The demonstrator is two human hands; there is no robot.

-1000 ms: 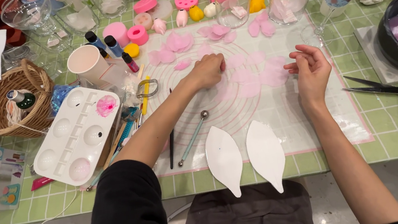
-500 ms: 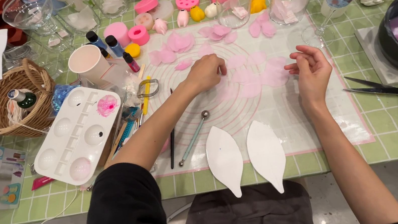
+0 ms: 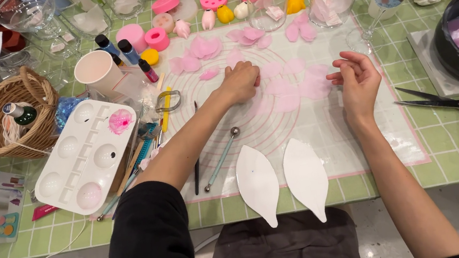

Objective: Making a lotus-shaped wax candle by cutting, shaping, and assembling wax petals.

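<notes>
Pale pink petals (image 3: 286,90) on a pink-lined translucent mat (image 3: 323,129), green-checked tablecloth (image 3: 446,137), white leaf cutouts (image 3: 258,182)

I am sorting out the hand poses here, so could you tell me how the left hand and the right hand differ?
The left hand is curled into a loose fist, pressing down on the pink petals on the mat; the right hand is half open, fingers bent, and seems to hover above them. The left arm wears a black sleeve; the right forearm is bare. Both are over the mat.
</notes>
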